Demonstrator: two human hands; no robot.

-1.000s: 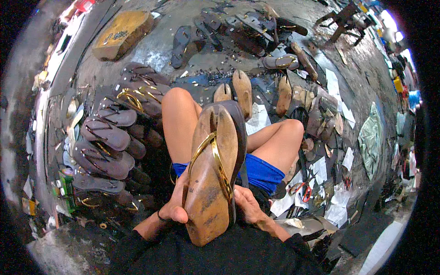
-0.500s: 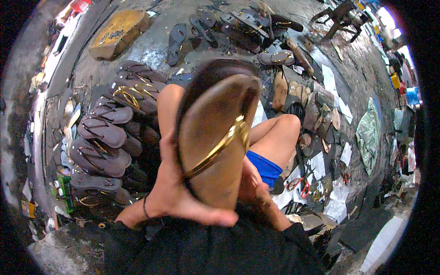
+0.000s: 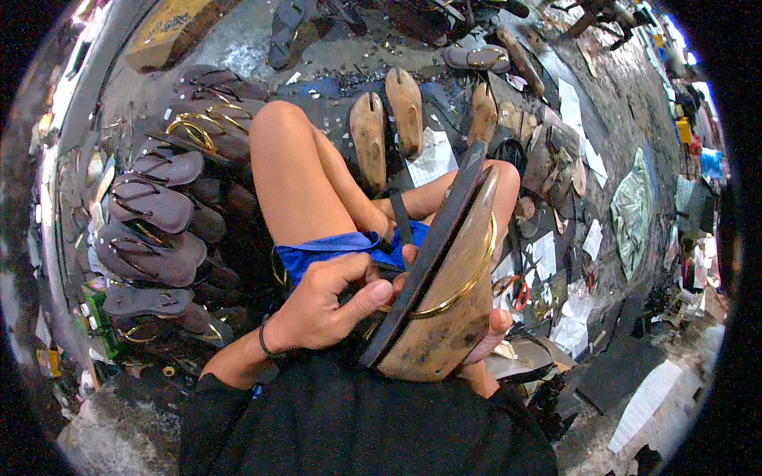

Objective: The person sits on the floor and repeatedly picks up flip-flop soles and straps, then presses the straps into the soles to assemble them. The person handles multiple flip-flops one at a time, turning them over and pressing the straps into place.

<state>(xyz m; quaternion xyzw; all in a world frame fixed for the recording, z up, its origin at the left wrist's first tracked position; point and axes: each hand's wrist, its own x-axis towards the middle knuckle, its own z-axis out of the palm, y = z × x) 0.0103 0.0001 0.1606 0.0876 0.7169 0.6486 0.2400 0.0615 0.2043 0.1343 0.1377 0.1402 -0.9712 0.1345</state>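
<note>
I hold a wooden shoe last with a dark sole against it and a gold strap across its front. It is turned on edge over my lap, the sole to the left. My left hand pinches the sole's lower edge with thumb and fingers. My right hand is mostly hidden behind the last and supports it from below. My bare knees rise beyond, above blue shorts.
Several dark brown sandals, some with gold straps, are stacked on the floor at my left. Two bare wooden lasts lie ahead. Red-handled scissors, paper scraps and more lasts lie at my right. A wooden block is at the far left.
The last has swung from lying face-up in front of me to standing on edge at my right. My left hand moved from under its heel to the sole's edge.
</note>
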